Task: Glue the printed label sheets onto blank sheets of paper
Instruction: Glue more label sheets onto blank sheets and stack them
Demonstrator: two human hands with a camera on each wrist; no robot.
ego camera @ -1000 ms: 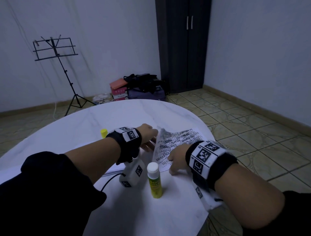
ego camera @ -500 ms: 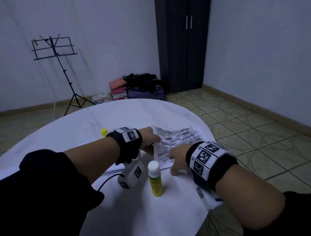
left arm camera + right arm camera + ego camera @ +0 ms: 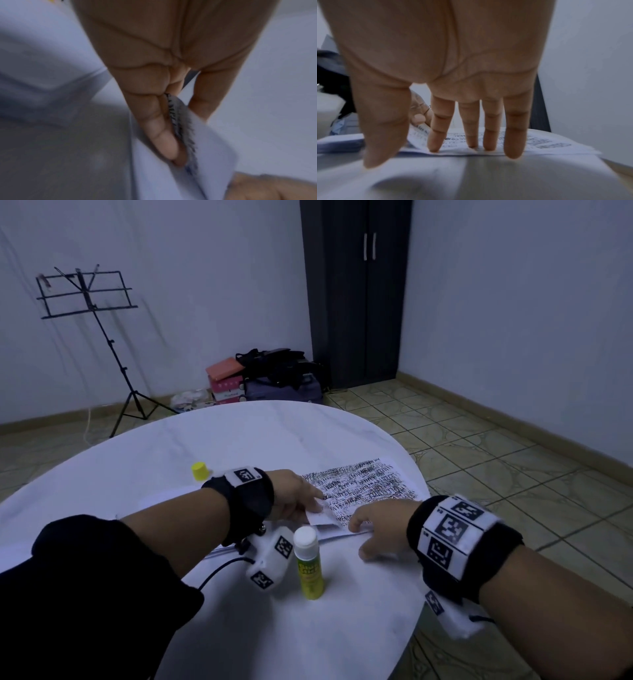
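Note:
A printed label sheet (image 3: 370,484) covered in black text lies at the right of the round white table (image 3: 239,440), on top of blank white paper (image 3: 222,551). My left hand (image 3: 301,501) pinches the sheet's near-left corner (image 3: 181,121) between thumb and fingers (image 3: 163,142), and that corner curls up. My right hand (image 3: 373,529) has straight fingers (image 3: 513,135) whose tips press the sheet's near edge (image 3: 539,142). A yellow glue stick (image 3: 310,566) with a white top stands upright between my wrists. Its yellow cap (image 3: 199,470) stands beyond my left wrist.
The table's right edge (image 3: 419,594) runs just under my right wrist, with tiled floor beyond. A cable (image 3: 219,570) trails from my left wrist camera across the table. On the floor behind stand a music stand (image 3: 102,337), bags and boxes (image 3: 267,378), and a dark wardrobe (image 3: 356,292).
The printed sheet, lifted and bowed at its left side a second ago, has come down nearly flat. My left hand lowered with the corner; my right hand stayed on the near edge.

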